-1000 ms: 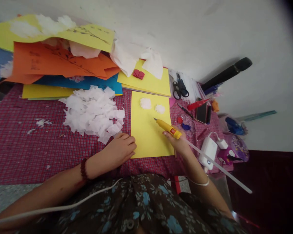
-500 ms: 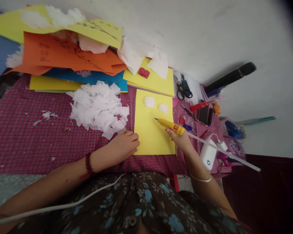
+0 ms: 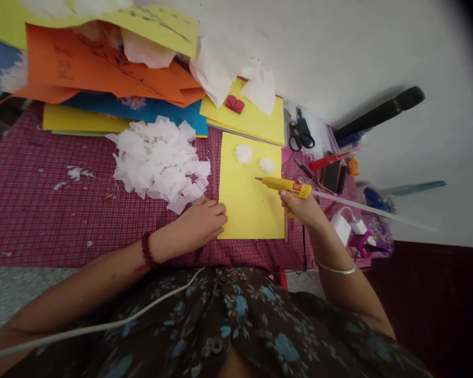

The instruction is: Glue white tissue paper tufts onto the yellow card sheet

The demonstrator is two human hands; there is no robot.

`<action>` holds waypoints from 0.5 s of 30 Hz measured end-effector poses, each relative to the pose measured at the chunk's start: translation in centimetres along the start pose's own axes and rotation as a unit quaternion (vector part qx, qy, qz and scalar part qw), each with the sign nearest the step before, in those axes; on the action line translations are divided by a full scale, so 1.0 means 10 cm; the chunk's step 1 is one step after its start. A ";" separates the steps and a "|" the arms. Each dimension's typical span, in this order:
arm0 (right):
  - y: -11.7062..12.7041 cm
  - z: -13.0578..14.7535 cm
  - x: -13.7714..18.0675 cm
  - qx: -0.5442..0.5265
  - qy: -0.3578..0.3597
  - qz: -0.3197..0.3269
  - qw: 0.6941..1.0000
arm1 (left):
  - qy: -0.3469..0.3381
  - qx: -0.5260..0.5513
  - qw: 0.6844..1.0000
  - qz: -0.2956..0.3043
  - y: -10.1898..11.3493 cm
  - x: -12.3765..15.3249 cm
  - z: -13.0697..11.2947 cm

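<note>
My right hand (image 3: pixel 304 209) is wrapped round a yellow hot glue gun (image 3: pixel 286 185), with a long clear glue stick (image 3: pixel 362 205) poking out of its back. The gun's metal nozzle points left above a yellow sheet of paper (image 3: pixel 248 215). Two fluffy white paper tufts sit near the top of that sheet, a larger tuft (image 3: pixel 243 154) on the left and a smaller tuft (image 3: pixel 266 165) on the right. At the sheet's lower left edge my left hand (image 3: pixel 201 223) lies with its fingers flat, holding nothing. Just beyond it is a heap of torn white tissue paper (image 3: pixel 157 160).
Behind the heap are stacked orange cards (image 3: pixel 114 79), blue card and yellow card. More yellow sheets (image 3: pixel 260 123) lie at the back with a red folded paper (image 3: pixel 235 104). Black scissors (image 3: pixel 300 134), a red tool (image 3: pixel 327 160) and a white charger (image 3: pixel 340 229) are on the right.
My right hand has drawn the glue gun to the right and turned it, so its trigger side shows more. The left hand stays at the sheet's edge. The whole view has shifted slightly.
</note>
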State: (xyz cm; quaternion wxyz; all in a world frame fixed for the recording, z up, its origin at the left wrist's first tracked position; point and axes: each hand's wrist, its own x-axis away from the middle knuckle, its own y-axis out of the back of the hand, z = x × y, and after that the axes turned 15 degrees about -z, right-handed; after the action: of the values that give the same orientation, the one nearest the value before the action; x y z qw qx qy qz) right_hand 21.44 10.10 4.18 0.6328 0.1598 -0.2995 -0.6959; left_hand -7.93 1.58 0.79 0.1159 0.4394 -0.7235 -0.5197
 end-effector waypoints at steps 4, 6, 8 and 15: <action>0.06 0.03 -0.02 -0.002 0.028 0.038 0.999 | 0.000 0.007 1.000 0.000 0.01 0.00 0.01; 0.13 0.07 -0.01 0.009 0.036 0.075 0.996 | 0.001 0.008 1.000 0.002 0.01 0.00 0.01; 0.20 0.10 -0.02 0.017 0.036 0.115 0.993 | 0.002 0.012 1.000 0.000 0.02 0.00 0.01; 0.32 0.10 -0.13 -0.058 0.030 0.160 0.985 | 0.011 0.030 0.999 0.002 0.04 -0.02 0.02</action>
State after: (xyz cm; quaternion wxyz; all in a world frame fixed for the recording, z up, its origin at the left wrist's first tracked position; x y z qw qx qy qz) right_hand 23.54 11.57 6.74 0.7529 0.0934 -0.2614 -0.5967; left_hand -8.17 1.92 1.08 0.1115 0.4469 -0.7381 -0.4930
